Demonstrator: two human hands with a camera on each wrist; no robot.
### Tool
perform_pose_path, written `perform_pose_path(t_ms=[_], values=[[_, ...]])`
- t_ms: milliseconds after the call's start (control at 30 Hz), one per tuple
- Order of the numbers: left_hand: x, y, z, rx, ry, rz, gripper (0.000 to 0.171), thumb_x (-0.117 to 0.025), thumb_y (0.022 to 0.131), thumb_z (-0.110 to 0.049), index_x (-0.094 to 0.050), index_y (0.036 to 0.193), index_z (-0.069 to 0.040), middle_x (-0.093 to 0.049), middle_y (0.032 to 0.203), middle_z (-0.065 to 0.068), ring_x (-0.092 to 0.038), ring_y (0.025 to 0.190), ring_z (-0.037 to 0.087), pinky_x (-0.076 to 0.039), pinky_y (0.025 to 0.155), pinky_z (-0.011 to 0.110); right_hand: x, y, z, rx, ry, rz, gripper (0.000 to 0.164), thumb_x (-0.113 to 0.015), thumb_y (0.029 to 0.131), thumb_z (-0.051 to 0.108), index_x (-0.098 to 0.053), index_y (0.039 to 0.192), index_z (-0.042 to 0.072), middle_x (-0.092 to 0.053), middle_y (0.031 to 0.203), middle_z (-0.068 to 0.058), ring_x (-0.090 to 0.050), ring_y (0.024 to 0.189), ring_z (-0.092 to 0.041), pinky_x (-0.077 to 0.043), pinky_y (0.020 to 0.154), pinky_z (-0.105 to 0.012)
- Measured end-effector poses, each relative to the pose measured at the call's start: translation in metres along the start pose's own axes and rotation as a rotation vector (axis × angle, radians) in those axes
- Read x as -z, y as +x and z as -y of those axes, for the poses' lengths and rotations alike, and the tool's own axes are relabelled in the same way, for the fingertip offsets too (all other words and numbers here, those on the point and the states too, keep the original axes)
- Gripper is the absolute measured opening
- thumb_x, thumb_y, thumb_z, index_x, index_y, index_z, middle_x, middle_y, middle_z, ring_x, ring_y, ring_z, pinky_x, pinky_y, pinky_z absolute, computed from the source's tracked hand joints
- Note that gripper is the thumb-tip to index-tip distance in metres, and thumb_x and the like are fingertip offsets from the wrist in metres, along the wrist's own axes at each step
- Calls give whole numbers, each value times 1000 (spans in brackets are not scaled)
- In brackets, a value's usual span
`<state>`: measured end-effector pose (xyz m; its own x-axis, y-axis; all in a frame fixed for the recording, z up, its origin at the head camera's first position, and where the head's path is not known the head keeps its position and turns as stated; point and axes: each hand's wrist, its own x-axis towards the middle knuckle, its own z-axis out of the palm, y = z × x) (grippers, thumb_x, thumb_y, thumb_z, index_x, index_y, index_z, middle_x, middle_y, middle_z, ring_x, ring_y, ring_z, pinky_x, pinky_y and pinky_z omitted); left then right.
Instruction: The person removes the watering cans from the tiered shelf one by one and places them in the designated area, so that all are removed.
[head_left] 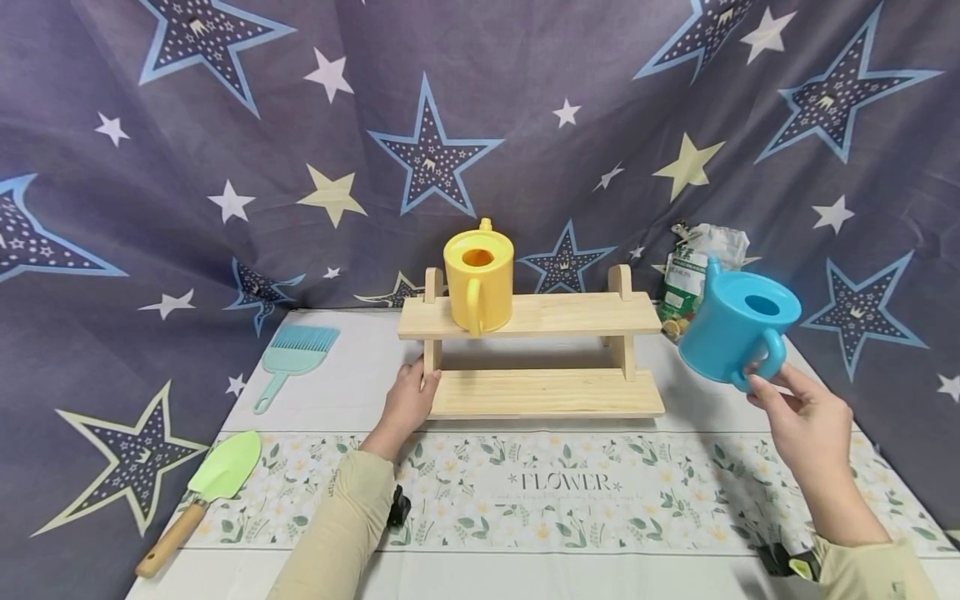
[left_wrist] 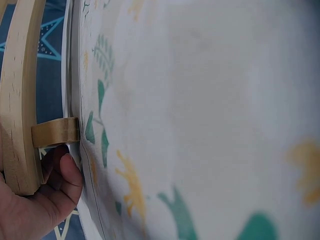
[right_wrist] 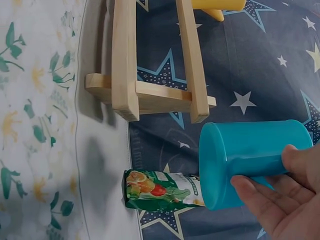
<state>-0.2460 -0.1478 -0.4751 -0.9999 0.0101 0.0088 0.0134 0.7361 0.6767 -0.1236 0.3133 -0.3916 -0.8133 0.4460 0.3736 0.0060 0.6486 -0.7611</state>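
Observation:
A two-tier wooden shelf (head_left: 540,392) stands at the middle back of the table. My left hand (head_left: 411,398) grips the left end of its lower board; in the left wrist view the fingers (left_wrist: 70,175) curl under the board (left_wrist: 20,100). On the upper tier's left part sits a yellow watering can (head_left: 497,292), handle toward me. Right of the shelf, my right hand (head_left: 810,421) holds a blue watering can (head_left: 723,325) by its handle, raised off the table. The right wrist view shows that blue can (right_wrist: 250,155) apart from the shelf's end.
Behind the blue can, a green-and-white printed bag (head_left: 686,275) stands at the back right. On the left lie a teal dustpan-like brush (head_left: 292,354) and a green trowel (head_left: 225,467) with a wooden handle. A starred curtain (head_left: 360,50) surrounds the table; a floral runner (head_left: 555,517) crosses it.

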Motion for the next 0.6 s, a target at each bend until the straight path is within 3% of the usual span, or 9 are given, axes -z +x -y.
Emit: perform_pose_path(t_ms=[367,600], values=[[1,0,0,0,0,3,52,-41,106,-33,-35,151,-7,-49,121,19,-56,107,33,-48,89,50,-1,-2,-12,-30,-34,35,37,-64,97,20,-62,131,5,-65,118,-23,-52,71,23,-46,73,-5],[1,0,-1,2,-9,5,52,-41,106,-34,-35,151,-8,-49,120,18,-56,105,32,-48,89,49,-4,-5,-18,-38,-25,50,40,-64,97,23,-61,132,5,-65,117,-25,-52,71,23,-40,67,-2]])
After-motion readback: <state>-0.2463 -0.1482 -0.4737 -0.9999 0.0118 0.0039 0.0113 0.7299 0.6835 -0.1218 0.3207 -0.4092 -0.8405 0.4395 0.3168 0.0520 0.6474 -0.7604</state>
